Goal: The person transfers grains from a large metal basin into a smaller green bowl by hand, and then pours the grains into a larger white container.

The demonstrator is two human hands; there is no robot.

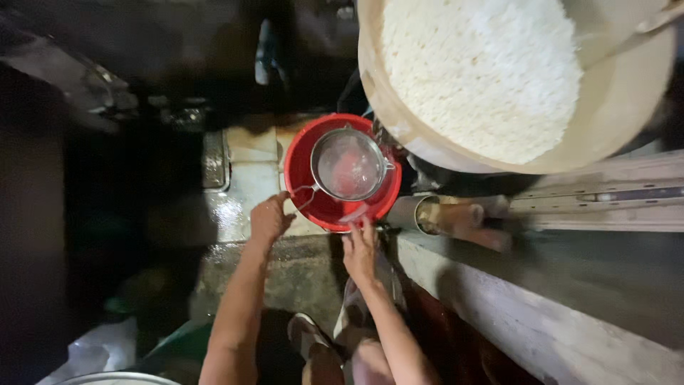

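A round red plastic bucket (313,199) is steadied on the wet floor just ahead of both hands, which are kept apart, one at each side of its near rim. The left hand (269,217) is closed on the thin wire handle (303,191) of a round metal mesh strainer (349,164), which is rested across the bucket's mouth; how firmly that handle is pinched cannot be told. The right hand (360,249) is laid against the rim nearest the body, fingers stretched forward, with something small and pale touched at the fingertips, too blurred to be identified. Above and to the right of the hands, a large pale tub heaped with white grains (491,78) is tilted over a grey concrete ledge (570,285). A sandalled foot (306,335) is planted below the wrists. The strainer could be tipped off the rim if the handle is pulled sideways, and the bucket could be slid on the wet surface if pressed unevenly.
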